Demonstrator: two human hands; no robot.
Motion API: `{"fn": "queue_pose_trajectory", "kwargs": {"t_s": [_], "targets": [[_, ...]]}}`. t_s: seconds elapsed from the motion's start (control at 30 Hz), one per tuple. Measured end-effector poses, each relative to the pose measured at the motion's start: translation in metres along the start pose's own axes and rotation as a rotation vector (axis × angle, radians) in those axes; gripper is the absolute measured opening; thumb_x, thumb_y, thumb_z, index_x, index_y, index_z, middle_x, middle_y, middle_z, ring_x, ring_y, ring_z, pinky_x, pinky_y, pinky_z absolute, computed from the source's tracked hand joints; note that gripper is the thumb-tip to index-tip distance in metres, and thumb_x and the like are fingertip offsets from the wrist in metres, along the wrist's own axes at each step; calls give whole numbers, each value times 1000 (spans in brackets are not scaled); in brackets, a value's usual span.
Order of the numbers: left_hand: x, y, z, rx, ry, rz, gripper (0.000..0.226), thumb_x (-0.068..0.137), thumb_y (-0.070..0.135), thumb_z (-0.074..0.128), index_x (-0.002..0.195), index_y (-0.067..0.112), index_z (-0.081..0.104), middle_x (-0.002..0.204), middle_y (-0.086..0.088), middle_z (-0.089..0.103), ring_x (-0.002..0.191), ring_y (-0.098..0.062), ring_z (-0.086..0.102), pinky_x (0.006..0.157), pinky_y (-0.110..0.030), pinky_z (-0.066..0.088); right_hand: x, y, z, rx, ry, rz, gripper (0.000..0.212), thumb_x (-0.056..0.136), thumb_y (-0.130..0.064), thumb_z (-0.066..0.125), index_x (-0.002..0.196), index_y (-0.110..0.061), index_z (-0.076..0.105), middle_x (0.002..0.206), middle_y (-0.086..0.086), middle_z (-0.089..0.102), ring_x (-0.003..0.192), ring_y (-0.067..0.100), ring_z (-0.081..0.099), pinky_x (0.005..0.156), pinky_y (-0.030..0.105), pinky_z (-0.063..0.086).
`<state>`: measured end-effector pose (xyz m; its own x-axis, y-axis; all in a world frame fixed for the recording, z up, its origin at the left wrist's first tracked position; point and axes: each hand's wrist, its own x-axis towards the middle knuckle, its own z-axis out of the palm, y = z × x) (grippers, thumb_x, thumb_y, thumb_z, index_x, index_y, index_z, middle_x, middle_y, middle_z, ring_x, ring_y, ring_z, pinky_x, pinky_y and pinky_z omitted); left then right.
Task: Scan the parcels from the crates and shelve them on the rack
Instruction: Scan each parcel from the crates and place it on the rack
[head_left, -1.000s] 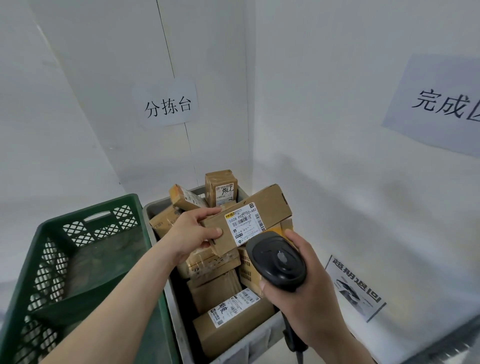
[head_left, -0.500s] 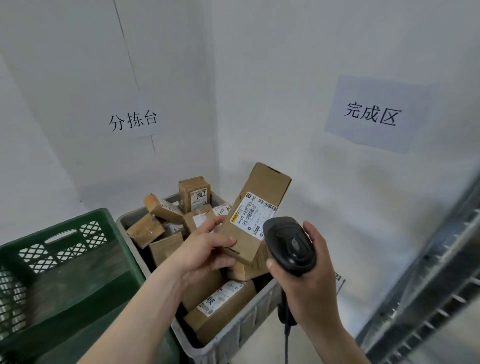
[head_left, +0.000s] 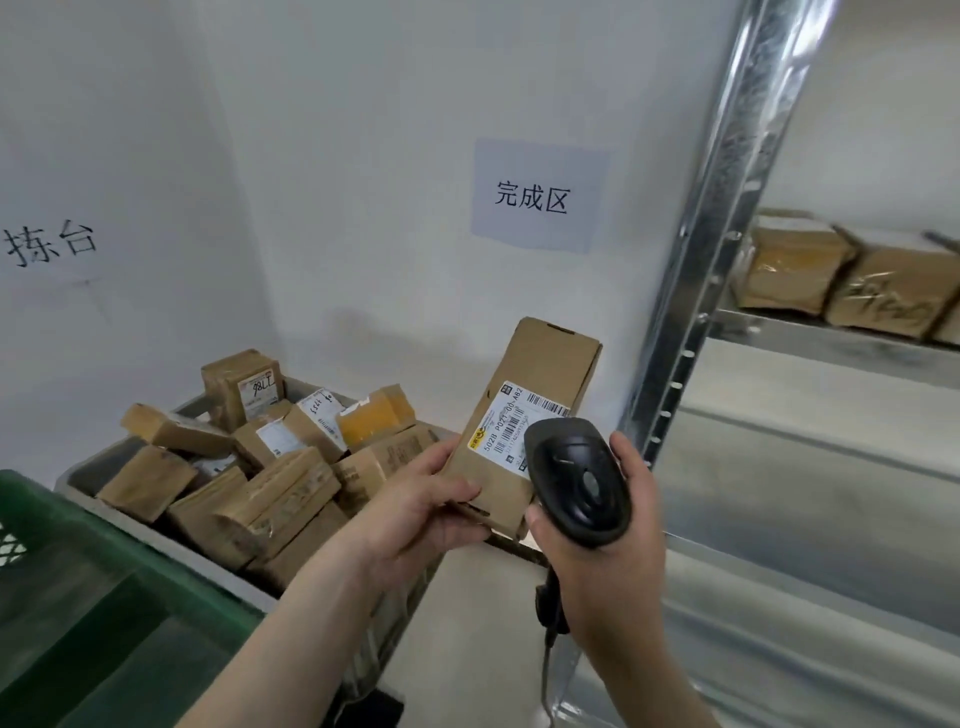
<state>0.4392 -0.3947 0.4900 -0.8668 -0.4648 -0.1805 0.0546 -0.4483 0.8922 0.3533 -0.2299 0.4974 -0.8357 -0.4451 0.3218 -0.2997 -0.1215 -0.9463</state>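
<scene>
Held parcel: plain brown cardboard w/ a white label carrying black barcode stripes, black text & a small yellow patch. Scanner: matte black, cable black too. Grey crate holds brown parcels, several w/ white labels (one has black handwriting), one w/ orange-yellow tape. Green crate: dark green, white-looking lattice holes at the edge. Rack: speckled silver-grey metal; shelved parcels brown under glossy tape. Walls white; wall sign pale blue-grey w/ black characters.

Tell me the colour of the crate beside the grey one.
Green crate, latticed wall, seen in the head view.
</scene>
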Motion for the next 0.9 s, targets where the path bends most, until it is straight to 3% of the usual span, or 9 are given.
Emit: {"fn": "queue_pose_trajectory", "kwargs": {"t_s": [0.07, 0.2, 0.33, 0.5, 0.6, 0.77, 0.9], "targets": [[2, -8, 19, 61, -52, -20, 57, 74, 9, 69, 130, 20, 64, 126, -23, 66, 103, -35, 62, 77, -39, 56, -7, -2, -20, 3, 83, 4, 92, 69, 8, 86, 139, -36, 45, 115, -34, 61, 105, -24, 55, 82, -5, 39], [4, -22, 65, 231, -63, -12, 52, 69, 16, 72, 121, 21, 68, 114, -11, 73, 92, -22, 70, 91, -44, 53, -18, -5, -64, 16, 193, 9, 90, 71, 11, 84, 141, -33, 46, 113, -36, 65, 110, -12, 61, 86, 1, 45], [11, -41, 117, 269, -152, -10, 51, 69, 15, 71, 120, 17, 67, 105, -8, 74, 82, -21, 71, 75, -37, 57, -28, -17, -111, 52, 299, -9, 87, 73, 21, 77, 139, -26, 46, 120, -21, 62, 105, -13, 64, 82, 2, 47], [18, -74, 198, 300, -300, -13, 52, 88, -3, 68, 129, 28, 62, 107, -4, 75, 87, -23, 73, 68, -34, 60, -39, -20, -187, 25, 465, -37, 89, 72, 24, 76, 140, -23, 45, 123, -21, 59, 107, -15, 62, 87, 4, 47], [19, -97, 252, 325, -375, -26, 58, 88, -2, 69, 134, 33, 58, 115, -6, 75, 99, -30, 73, 67, -32, 62, -48, -22, -240, -22, 553, -37, 89, 72, 20, 79, 143, -21, 45, 123, -24, 57, 106, -20, 58, 86, 0, 43], [15, -138, 343, 373, -450, -37, 58, 92, -3, 65, 137, 33, 55, 110, -3, 75, 92, -20, 72, 71, -33, 61, -64, -20, -331, -61, 658, -36, 88, 72, 17, 80, 146, -16, 46, 130, -13, 60, 111, -12, 59, 88, 0, 43], [8, -169, 414, 427, -490, -13, 56, 93, -3, 64, 137, 31, 54, 99, 2, 77, 88, -15, 71, 74, -35, 59, -74, -20, -402, -74, 729, -39, 85, 73, 15, 80, 143, -20, 48, 127, -14, 61, 108, -14, 60, 87, 0, 44]]}}
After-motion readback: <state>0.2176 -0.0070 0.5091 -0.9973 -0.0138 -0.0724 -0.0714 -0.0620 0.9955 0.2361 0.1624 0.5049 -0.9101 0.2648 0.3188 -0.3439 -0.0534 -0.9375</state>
